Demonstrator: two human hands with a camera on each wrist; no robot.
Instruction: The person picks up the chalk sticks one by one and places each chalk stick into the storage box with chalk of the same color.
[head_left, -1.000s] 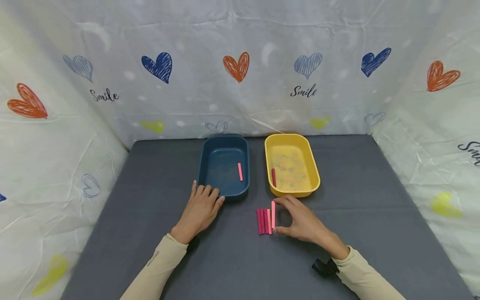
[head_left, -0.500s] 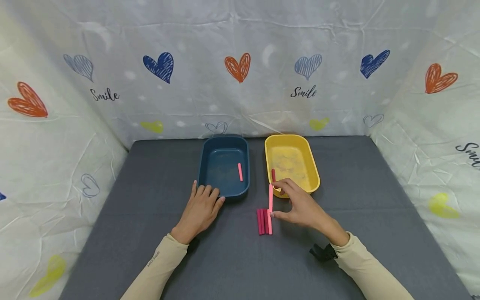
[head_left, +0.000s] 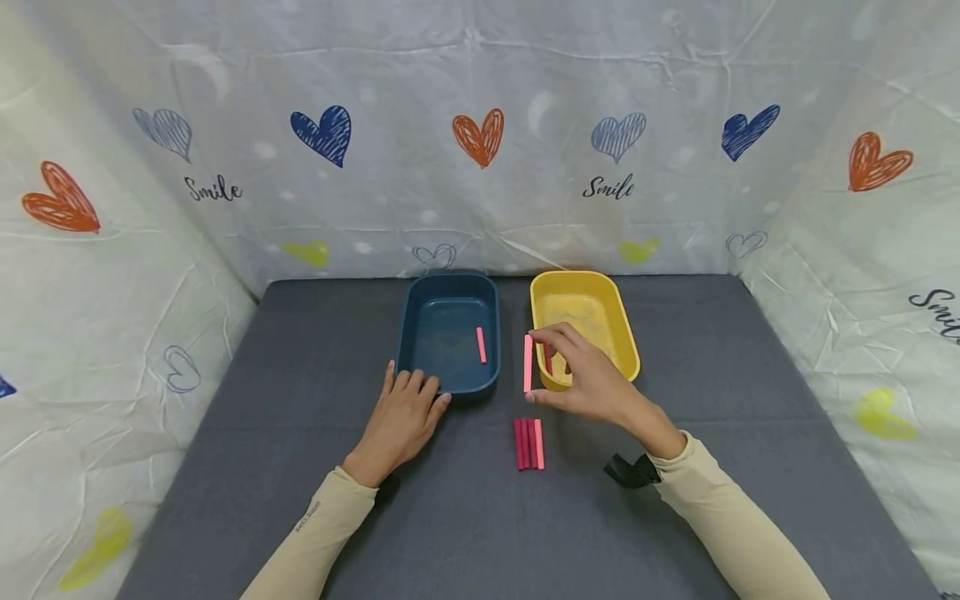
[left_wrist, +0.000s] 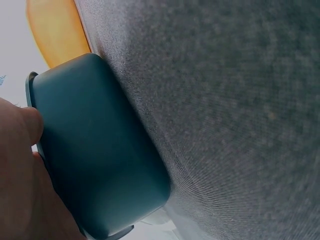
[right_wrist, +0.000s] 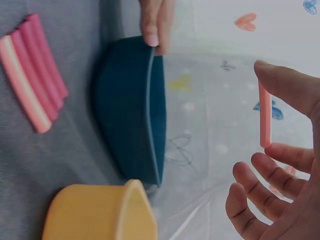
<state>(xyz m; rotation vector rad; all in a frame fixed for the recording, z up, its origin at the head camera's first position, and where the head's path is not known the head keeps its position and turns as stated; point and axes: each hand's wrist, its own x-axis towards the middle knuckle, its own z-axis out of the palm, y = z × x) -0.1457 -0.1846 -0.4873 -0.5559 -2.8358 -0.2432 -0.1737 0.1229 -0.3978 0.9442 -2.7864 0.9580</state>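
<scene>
My right hand [head_left: 592, 379] pinches a light pink stick [head_left: 528, 363], chalk-like in shape, end to end between thumb and a fingertip. The stick is held up between the two tubs, by the left rim of the yellow tub [head_left: 630, 346]; in the right wrist view the other fingers are loosely curled. My left hand [head_left: 401, 425] holds the near rim of the dark blue tub [head_left: 420, 287], its thumb on the outside in the left wrist view. A light pink stick [head_left: 481, 345] lies in the blue tub. A dark red stick [head_left: 548, 358] lies in the yellow one, partly behind my right hand.
Several sticks [head_left: 526, 444] lie side by side on the grey table cover [head_left: 450, 533] in front of the tubs: dark pink ones, with a light pink one at the right end. A white curtain [head_left: 420, 167] printed with hearts encloses the back and sides.
My right hand has lifted the light pink stick off the right end of the row and carried it forward and left, to between the tubs. The left hand has stayed on the blue tub.
</scene>
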